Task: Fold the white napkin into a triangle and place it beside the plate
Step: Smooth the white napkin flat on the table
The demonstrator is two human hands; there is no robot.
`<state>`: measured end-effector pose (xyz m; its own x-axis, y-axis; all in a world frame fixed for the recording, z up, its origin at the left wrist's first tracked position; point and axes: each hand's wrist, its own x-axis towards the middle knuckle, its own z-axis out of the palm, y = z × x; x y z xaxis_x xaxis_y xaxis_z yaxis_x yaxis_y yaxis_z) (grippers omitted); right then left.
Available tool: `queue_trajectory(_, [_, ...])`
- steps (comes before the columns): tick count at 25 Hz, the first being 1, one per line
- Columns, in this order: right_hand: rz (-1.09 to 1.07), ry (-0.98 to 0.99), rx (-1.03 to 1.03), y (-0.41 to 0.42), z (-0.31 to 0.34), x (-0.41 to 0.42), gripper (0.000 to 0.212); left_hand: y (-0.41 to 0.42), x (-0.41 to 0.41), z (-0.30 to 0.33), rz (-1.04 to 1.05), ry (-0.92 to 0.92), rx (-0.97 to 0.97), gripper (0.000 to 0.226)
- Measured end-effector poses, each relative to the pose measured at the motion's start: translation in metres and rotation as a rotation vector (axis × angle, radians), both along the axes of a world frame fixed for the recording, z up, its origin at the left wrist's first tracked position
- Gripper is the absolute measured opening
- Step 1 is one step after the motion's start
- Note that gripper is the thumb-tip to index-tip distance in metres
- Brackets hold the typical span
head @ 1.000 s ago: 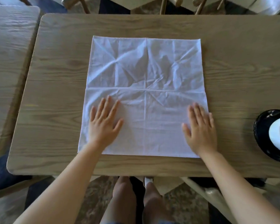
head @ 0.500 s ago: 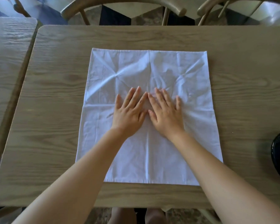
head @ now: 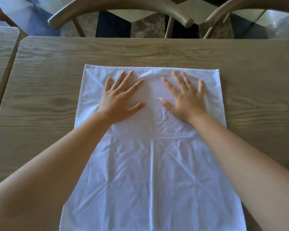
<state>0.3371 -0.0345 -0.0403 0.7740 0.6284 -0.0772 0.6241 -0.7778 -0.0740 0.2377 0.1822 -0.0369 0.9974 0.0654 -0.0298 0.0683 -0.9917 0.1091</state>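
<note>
While the white napkin is lying flat on the wooden table, I am pressing my left hand and right hand, fingers spread wide, near its far edge; its near edge is running out of frame.

Napkin near edge cut off by bottom frame; both forearms cover its side portions.
</note>
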Motion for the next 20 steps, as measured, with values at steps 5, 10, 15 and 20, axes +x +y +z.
queue_trajectory(5, [-0.138,-0.035,0.077,-0.053,0.003,0.043,0.072,0.064,-0.018,0.010,0.057,0.036,-0.012,0.073])
queue_trajectory(10, [-0.201,-0.053,0.032,-0.065,0.003,0.047,0.067,0.091,-0.020,0.008,0.154,0.032,-0.021,0.053])
queue_trajectory(15, [-0.107,-0.043,0.109,-0.064,0.023,-0.009,0.060,0.025,-0.028,0.014,0.386,-0.049,-0.050,0.055])
queue_trajectory(20, [0.281,0.099,0.071,-0.122,0.029,-0.132,0.060,-0.103,-0.078,0.008,0.330,-0.004,-0.184,0.061])
